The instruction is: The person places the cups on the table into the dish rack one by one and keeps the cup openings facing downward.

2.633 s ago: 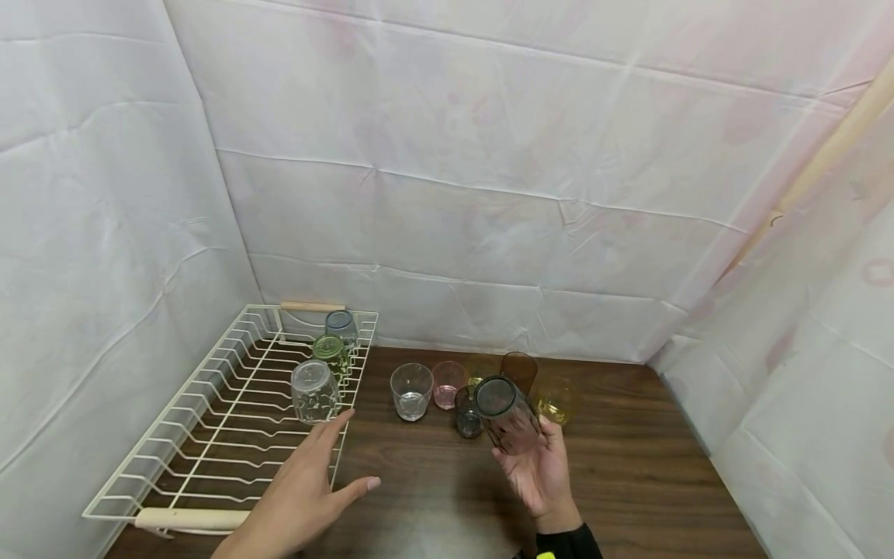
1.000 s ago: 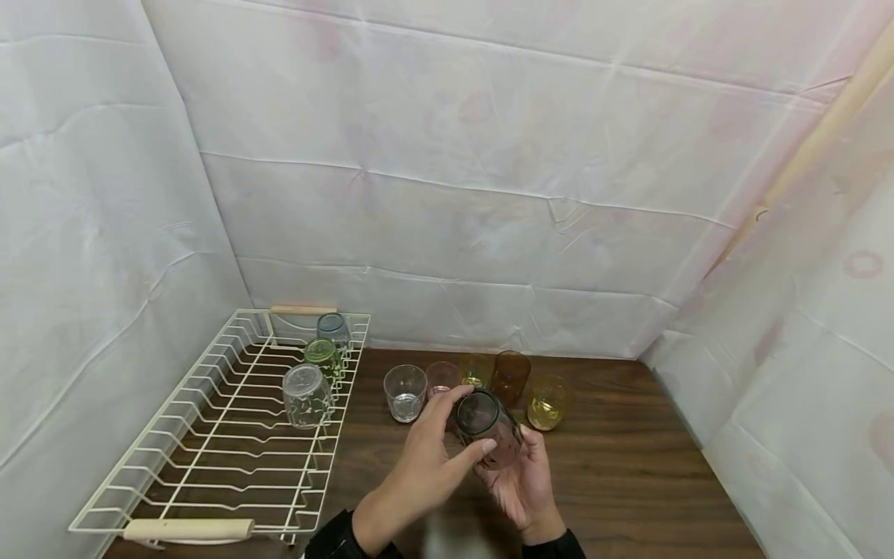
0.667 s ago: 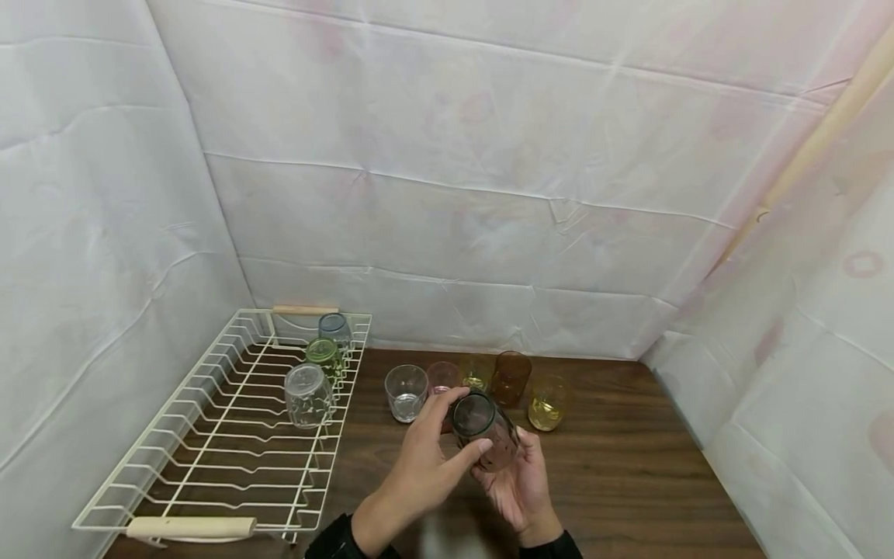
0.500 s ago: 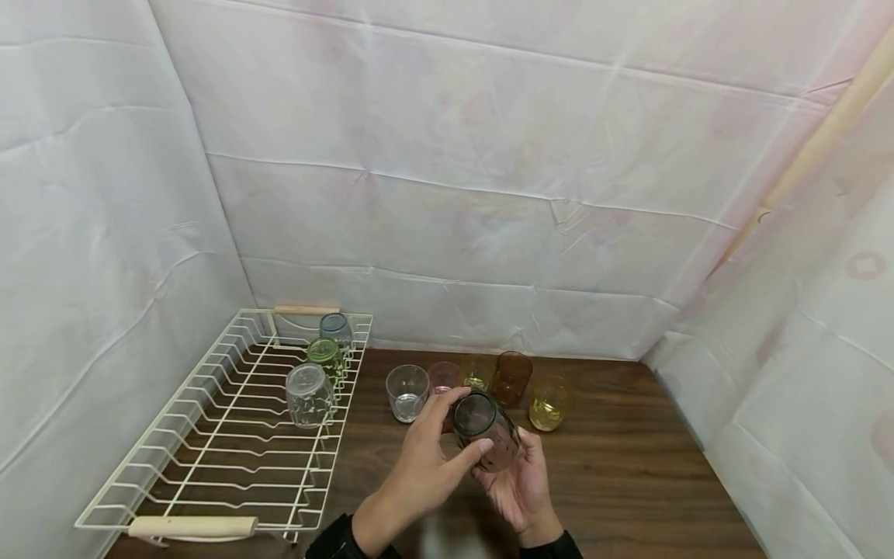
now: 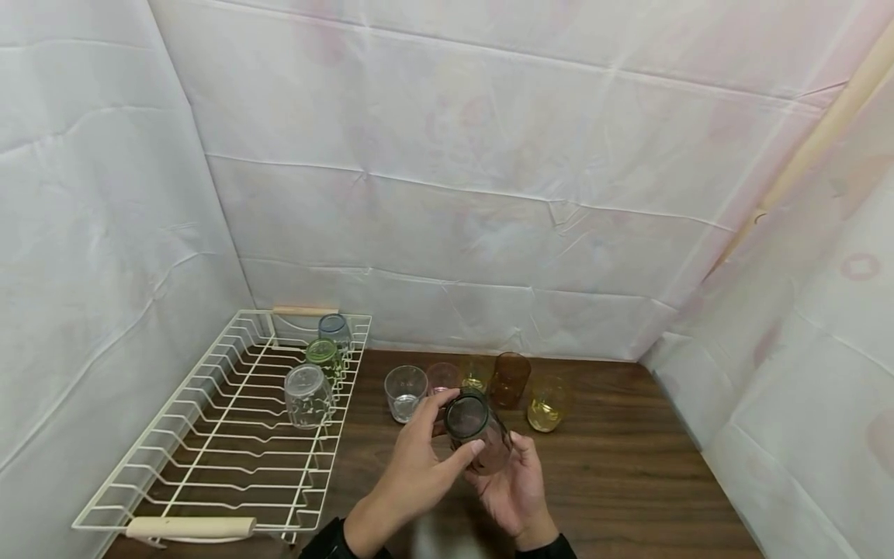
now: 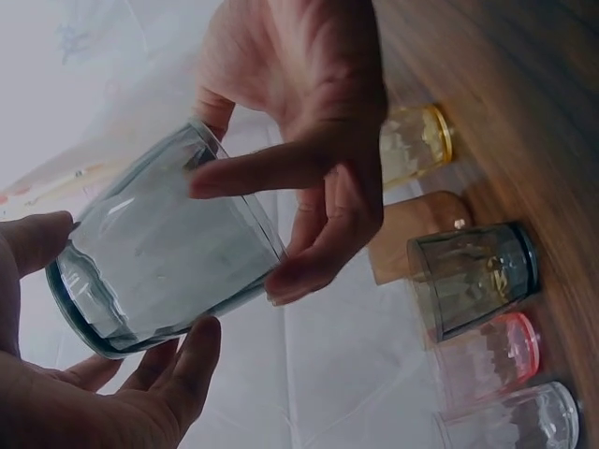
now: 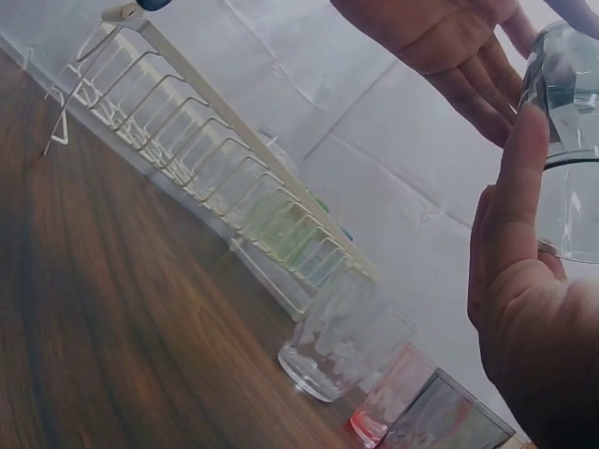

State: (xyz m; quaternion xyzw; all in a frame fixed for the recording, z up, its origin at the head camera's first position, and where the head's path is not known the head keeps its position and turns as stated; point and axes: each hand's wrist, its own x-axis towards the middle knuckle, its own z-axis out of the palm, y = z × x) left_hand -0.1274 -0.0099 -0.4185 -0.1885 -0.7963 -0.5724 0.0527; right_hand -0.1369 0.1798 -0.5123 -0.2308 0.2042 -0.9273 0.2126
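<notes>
A smoky grey glass tumbler (image 5: 466, 418) is held tilted above the table, base up towards the head camera. My left hand (image 5: 415, 470) grips it near the base, thumb on one side and fingers on the other. The right hand (image 5: 517, 497) holds the rim end from below; in the left wrist view its fingers (image 6: 253, 173) lie across the rim. Behind the hands stand a clear glass (image 5: 406, 392), a pink glass (image 5: 441, 376), a yellow glass (image 5: 473, 374), a brown glass (image 5: 510, 379) and an amber glass (image 5: 546, 407). A dark grey glass (image 6: 473, 281) shows in the left wrist view.
A white wire dish rack (image 5: 240, 466) with wooden handles (image 5: 192, 528) stands at the left. Along its right side sit an upturned clear glass (image 5: 307, 396), a green glass (image 5: 323, 353) and a blue glass (image 5: 335, 330). White cloth (image 5: 447, 217) hangs around the wooden table (image 5: 628, 466).
My left hand has come from beside the rack over to the grey tumbler and now grips it. The right hand and tumbler have shifted slightly left.
</notes>
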